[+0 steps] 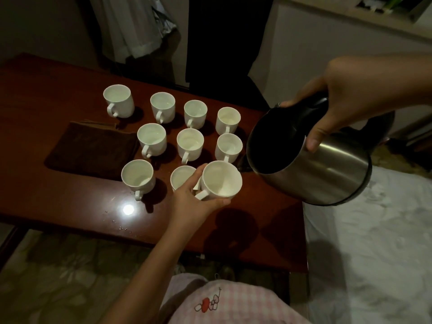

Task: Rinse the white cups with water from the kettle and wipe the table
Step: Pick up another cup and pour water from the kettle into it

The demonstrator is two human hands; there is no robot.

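Observation:
Several white cups (152, 139) stand in rows on the dark red table (58, 202). My left hand (194, 197) grips one white cup (222, 180), lifted and tilted above the table's near right part, its handle toward me. My right hand (346, 99) holds the black handle of a steel kettle (311, 164), tipped with its open mouth toward the held cup. No stream of water is visible. Another cup (181, 177) sits partly hidden behind my left hand.
A folded brown cloth (91, 148) lies on the table left of the cups. Water drops (121, 228) dot the table near a bright light reflection. A white bedsheet (374, 242) lies to the right, patterned floor below.

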